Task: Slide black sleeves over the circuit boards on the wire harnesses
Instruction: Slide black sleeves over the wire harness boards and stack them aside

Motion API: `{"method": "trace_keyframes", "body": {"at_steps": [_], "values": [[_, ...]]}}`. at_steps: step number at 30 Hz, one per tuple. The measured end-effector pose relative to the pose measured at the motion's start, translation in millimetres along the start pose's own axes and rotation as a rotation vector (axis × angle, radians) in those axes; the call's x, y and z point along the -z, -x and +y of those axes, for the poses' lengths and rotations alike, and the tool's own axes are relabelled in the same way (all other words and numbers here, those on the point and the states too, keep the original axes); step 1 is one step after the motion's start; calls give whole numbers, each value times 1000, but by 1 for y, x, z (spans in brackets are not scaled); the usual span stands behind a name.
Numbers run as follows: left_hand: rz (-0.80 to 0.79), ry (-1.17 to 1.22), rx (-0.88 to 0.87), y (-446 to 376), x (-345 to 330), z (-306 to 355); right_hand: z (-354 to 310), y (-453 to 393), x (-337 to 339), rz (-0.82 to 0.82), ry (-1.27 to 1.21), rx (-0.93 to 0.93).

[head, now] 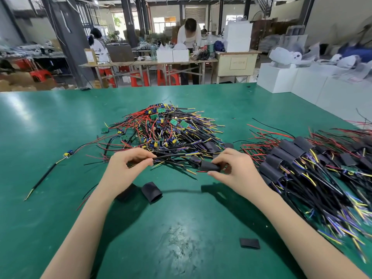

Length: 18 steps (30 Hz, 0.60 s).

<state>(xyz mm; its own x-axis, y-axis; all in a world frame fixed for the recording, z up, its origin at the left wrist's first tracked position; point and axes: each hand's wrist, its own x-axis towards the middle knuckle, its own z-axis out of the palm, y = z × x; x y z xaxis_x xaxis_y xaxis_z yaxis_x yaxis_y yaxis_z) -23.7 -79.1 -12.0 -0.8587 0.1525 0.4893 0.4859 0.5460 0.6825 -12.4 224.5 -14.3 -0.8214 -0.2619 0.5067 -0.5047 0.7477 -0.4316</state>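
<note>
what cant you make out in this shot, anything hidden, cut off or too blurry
Head view, the only one:
- Circuit board inside the black sleeve held by the right hand: hidden by the sleeve and the fingers.
- Cable end in the left hand: hidden by its curled fingers.
- Finished pile: cut off by the right edge, its near wires blurred.
- Second loose sleeve: partly behind the left forearm.
- Label on the far cabinet: too small to read.

Both hands (pixel 132 161) (pixel 234 168) curled, pinching.
</note>
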Motion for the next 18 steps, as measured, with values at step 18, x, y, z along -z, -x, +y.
{"method": "trace_keyframes", "body": {"at_steps": [18], "values": [[-98, 0, 16, 4, -9, 9, 4, 4, 8, 115, 112, 87]]}}
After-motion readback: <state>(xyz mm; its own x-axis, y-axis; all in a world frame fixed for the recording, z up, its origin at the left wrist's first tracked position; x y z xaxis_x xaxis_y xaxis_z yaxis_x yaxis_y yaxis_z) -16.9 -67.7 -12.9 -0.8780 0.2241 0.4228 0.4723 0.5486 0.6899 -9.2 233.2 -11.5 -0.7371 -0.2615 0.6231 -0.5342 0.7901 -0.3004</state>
